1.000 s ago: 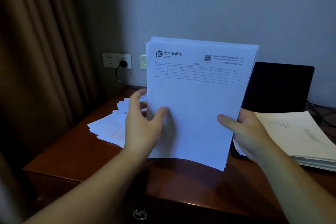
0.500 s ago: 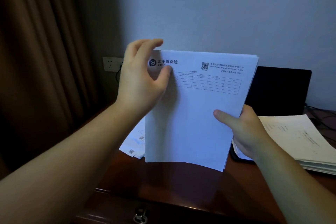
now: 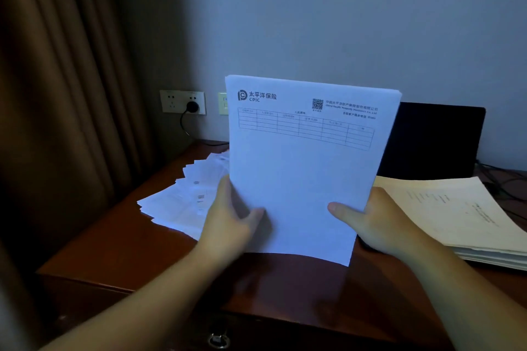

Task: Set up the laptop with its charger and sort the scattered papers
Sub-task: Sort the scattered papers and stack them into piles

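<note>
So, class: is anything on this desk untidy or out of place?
Yes. The white sheets at the desk's left lie fanned out with their edges stepped, not squared. The sheaf held upright in both hands and the cream pile on the right look even.

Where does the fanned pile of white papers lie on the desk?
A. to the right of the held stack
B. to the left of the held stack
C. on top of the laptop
B: the fanned pile lies on the desk, left of the held stack.
</note>
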`<state>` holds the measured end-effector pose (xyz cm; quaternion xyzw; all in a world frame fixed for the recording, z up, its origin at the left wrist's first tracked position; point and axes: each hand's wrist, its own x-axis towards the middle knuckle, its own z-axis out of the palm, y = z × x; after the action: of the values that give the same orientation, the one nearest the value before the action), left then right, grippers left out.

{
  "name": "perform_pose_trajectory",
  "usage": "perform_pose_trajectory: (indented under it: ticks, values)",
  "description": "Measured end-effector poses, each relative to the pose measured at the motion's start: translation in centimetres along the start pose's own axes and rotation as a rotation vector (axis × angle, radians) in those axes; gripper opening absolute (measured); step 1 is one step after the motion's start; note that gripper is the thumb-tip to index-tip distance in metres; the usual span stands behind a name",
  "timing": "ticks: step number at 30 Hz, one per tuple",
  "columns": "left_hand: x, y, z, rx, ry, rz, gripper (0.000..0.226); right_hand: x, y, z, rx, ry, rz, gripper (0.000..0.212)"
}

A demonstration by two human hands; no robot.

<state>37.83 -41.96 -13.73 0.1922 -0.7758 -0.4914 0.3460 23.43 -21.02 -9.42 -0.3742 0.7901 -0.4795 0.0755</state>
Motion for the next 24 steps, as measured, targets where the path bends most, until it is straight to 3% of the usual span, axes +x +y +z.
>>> perform_pose_trajectory:
  ticks: [5, 9, 12, 14, 18, 21, 24]
  values:
    - [-1.6, -1.6, 0.9, 0.086, 0.032, -0.095, 0.044, 0.1, 1.1, -0.4, -0.149, -0.061, 0.013, 0.013]
    - [0.0, 0.4, 1.0, 0.131, 0.055, -0.009, 0.041, 0.1, 0.2, -1.3, -0.305, -0.067, -0.069, 0.047]
    - [1.7, 2.5, 1.2, 0.16, 0.034, 0.04, 0.042, 0.2, -0.2, -2.7, -0.264, -0.055, -0.083, 0.047]
    - [3.0, 3.9, 1.5, 0.084, 0.007, -0.011, 0.043, -0.1, 0.1, -3.4, -0.192, -0.042, -0.039, 0.057]
    - [5.1, 6.4, 3.5, -0.287, 0.033, -0.228, 0.05, -0.7, 1.5, -4.8, 0.134, 0.135, 0.219, 0.029]
    - [6.2, 7.2, 7.0, -0.618, 0.031, -0.411, 0.052, -0.9, 2.2, -5.2, 0.352, 0.271, 0.288, 0.021]
    - [5.8, 7.9, 11.3, -0.63, -0.126, -0.481, 0.036, -1.4, 2.6, -5.8, 0.552, 0.371, 0.355, 0.023]
